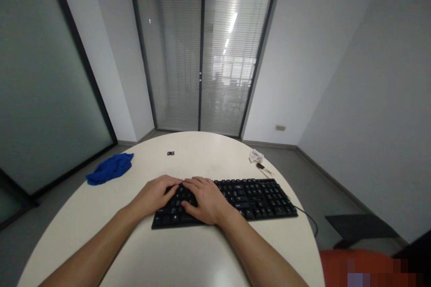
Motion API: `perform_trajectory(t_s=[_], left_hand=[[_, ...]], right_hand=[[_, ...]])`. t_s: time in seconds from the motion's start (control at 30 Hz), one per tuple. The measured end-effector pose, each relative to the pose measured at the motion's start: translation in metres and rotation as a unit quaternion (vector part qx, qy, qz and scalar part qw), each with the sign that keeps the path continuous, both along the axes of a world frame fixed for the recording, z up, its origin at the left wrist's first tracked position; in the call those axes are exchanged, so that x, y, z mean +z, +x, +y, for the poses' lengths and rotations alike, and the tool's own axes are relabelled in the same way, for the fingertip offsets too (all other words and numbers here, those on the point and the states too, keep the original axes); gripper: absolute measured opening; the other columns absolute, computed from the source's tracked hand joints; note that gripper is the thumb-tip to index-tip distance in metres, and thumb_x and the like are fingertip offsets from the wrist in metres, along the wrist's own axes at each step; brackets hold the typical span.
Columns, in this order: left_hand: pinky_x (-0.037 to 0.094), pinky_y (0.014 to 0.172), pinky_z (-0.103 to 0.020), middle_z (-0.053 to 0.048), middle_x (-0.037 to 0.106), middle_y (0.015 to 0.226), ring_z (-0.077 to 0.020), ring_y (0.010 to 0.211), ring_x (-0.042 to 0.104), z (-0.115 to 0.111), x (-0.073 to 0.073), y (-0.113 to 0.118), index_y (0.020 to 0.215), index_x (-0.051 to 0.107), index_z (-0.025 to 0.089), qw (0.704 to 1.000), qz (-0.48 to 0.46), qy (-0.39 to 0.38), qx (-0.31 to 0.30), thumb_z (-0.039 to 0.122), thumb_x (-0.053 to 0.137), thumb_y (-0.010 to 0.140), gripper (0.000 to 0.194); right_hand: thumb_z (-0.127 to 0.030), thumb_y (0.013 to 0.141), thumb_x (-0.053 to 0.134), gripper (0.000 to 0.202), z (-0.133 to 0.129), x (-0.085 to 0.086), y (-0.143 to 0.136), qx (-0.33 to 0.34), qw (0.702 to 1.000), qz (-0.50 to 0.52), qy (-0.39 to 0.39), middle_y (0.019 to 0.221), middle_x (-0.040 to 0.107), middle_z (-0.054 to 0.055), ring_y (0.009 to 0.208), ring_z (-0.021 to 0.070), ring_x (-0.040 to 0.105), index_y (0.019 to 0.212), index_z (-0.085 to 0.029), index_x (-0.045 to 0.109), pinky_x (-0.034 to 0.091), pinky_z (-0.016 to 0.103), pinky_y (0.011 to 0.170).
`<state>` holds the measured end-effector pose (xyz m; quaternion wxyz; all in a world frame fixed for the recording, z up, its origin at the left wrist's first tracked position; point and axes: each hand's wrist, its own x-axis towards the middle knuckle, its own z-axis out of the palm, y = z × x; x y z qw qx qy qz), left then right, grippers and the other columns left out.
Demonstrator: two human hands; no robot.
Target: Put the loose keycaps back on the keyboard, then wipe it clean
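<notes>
A black keyboard lies on the pale round table, its number pad to the right. My left hand rests at the keyboard's left end, thumb apart from the other fingers. Just beside it, my right hand lies over the keys left of the middle, fingers stretched toward the back edge and thumb spread to the left. Neither hand holds anything. The two hands nearly meet at the fingertips, and they hide part of the keys.
A blue cloth lies at the table's left edge. Small black pieces sit near the back. At the back right are a crumpled white item and a small black-headed object. A cable hangs over the right edge.
</notes>
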<state>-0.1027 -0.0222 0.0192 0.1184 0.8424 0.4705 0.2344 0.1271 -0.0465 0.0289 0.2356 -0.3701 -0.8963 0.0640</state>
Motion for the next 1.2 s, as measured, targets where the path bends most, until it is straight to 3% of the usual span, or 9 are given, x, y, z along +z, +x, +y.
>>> perform_trajectory(t_s=[0.17,0.57,0.9,1.2], left_hand=[[0.046,0.107,-0.035,0.000,0.068,0.129,-0.0196,0.119,0.061,0.002,0.002,-0.009,0.130,0.065,0.032,0.998,0.010,-0.023,-0.057,0.036,0.044,0.100,0.037],[0.044,0.109,-0.034,-0.001,0.066,0.134,-0.0200,0.123,0.060,-0.001,0.011,-0.007,0.129,0.066,0.031,0.997,0.041,-0.036,-0.050,0.037,0.045,0.099,0.038],[0.043,0.109,-0.035,-0.001,0.065,0.135,-0.0202,0.125,0.058,0.004,0.004,-0.012,0.132,0.063,0.032,0.996,0.048,-0.034,-0.060,0.039,0.046,0.099,0.038],[0.044,0.108,-0.033,0.001,0.065,0.135,-0.0201,0.124,0.059,0.001,0.010,-0.007,0.125,0.068,0.033,0.996,0.056,-0.034,-0.063,0.039,0.044,0.099,0.036]], right_hand=[[-0.045,0.092,0.058,0.053,0.001,0.000,0.000,0.006,1.000,-0.010,0.007,0.142,0.058,0.006,0.131,0.0253,0.048,0.137,-0.018,0.056,0.035,0.042,0.111],[-0.044,0.092,0.057,0.053,0.000,0.000,-0.002,0.007,1.000,-0.020,0.012,0.140,0.059,0.009,0.131,0.0270,0.047,0.136,-0.017,0.056,0.035,0.044,0.110],[-0.044,0.092,0.057,0.052,-0.001,0.001,-0.002,0.007,0.999,-0.028,0.021,0.140,0.059,0.008,0.131,0.0266,0.047,0.136,-0.017,0.056,0.036,0.043,0.109],[-0.043,0.092,0.057,0.051,-0.001,0.004,-0.003,0.001,0.999,-0.032,0.011,0.139,0.060,0.009,0.131,0.0277,0.047,0.135,-0.017,0.057,0.036,0.044,0.109]])
